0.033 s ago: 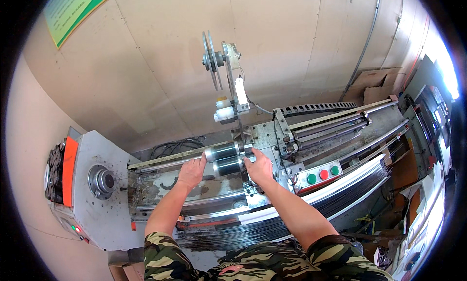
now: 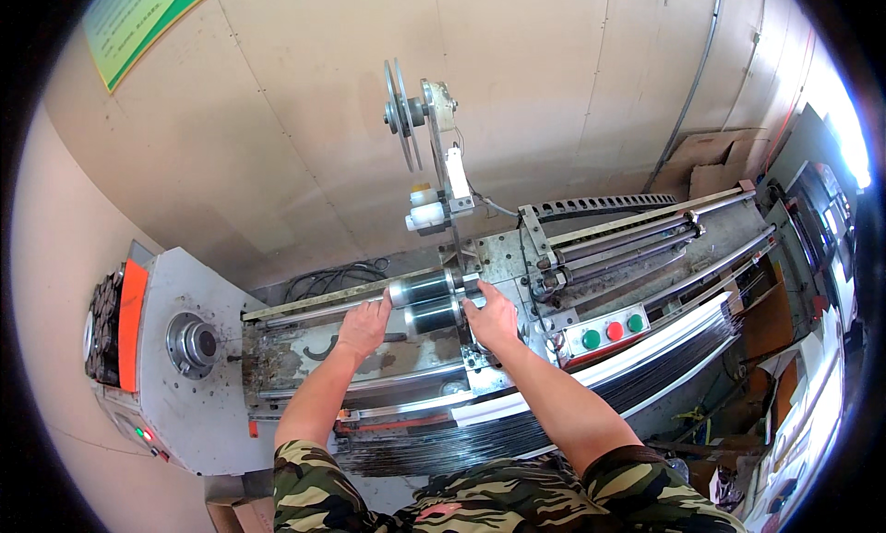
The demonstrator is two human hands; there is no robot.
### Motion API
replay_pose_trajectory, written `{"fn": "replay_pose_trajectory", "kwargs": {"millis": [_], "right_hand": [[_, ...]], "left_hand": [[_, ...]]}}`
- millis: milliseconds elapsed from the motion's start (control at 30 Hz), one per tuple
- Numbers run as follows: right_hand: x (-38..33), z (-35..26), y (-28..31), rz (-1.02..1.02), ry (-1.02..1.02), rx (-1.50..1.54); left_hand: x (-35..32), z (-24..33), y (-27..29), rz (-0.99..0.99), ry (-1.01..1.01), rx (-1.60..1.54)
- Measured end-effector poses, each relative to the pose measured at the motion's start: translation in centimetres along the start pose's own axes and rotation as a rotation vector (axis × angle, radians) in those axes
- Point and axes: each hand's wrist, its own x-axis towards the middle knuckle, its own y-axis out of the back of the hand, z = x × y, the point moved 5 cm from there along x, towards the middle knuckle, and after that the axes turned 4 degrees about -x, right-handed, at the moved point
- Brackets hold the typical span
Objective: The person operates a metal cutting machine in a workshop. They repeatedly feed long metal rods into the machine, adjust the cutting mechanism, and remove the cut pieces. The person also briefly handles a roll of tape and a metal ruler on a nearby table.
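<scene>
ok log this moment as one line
left hand: at upper roller, left end | right hand: at right end | lower roller: alongside | button box: untouched

the machine's long, stained metal bed [image 2: 425, 356] ran between bright rails [image 2: 406, 380]. a dark hooked tool [image 2: 395, 336] lay on its left half; farther right sat a metal plate [image 2: 499, 257], two shiny cylinders [image 2: 421, 288] side by side at its left edge.
</scene>
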Motion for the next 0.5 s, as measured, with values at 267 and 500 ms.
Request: {"fn": "replay_pose_trajectory", "kwargs": {"millis": [267,500], "right_hand": [[0.08,0.15,0.45,-0.002,0.000,-0.007],[0.39,0.88,0.72,0.020,0.028,-0.017]], "left_hand": [[0.29,0.43,0.23,0.029,-0.014,0.000],[0.87,1.02,0.70,0.018,-0.007,-0.038]]}}
